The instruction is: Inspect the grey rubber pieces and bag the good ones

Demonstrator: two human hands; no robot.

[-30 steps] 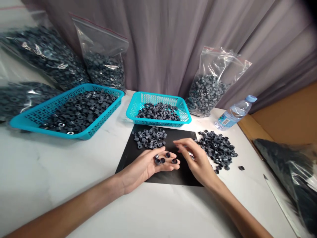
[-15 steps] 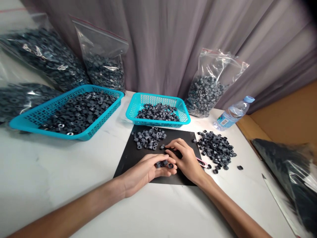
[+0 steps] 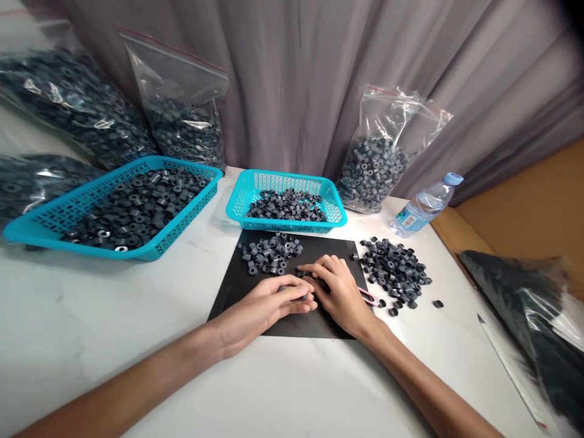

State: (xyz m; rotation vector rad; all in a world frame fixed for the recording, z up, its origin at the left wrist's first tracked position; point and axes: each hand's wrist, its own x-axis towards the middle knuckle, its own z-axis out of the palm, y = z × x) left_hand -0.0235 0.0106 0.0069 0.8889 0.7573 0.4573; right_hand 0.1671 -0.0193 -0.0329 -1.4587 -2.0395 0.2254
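Both hands have come down onto the black mat [image 3: 255, 286] since a second ago, when the left hand [image 3: 269, 307] lay palm up with small grey rings on its fingertips and the right hand [image 3: 340, 292] hovered beside it. Now the left hand is turned palm down on the mat, its fingers curled over a few rings [image 3: 298, 296] that barely peek out under the fingertips; this grip looks loosely clenched around them. The right hand lies just beside it, fingers bent and touching the mat next to the left fingertips; whether its grip holds a ring I cannot tell.

Just beyond the hands a small heap [image 3: 270, 252] of rings sits on the mat. To the right, on the white table [image 3: 114, 316], lies a larger pile [image 3: 395, 271], with a pink tool [image 3: 368, 296] near the right wrist. Behind the mat stands a small basket [image 3: 337, 213] of rings, and to the left a large basket [image 3: 182, 234] of bigger rings. Bags [image 3: 374, 164] of rings lean against the curtain [image 3: 296, 79], and a bottle [image 3: 424, 204] lies on the table on the right.
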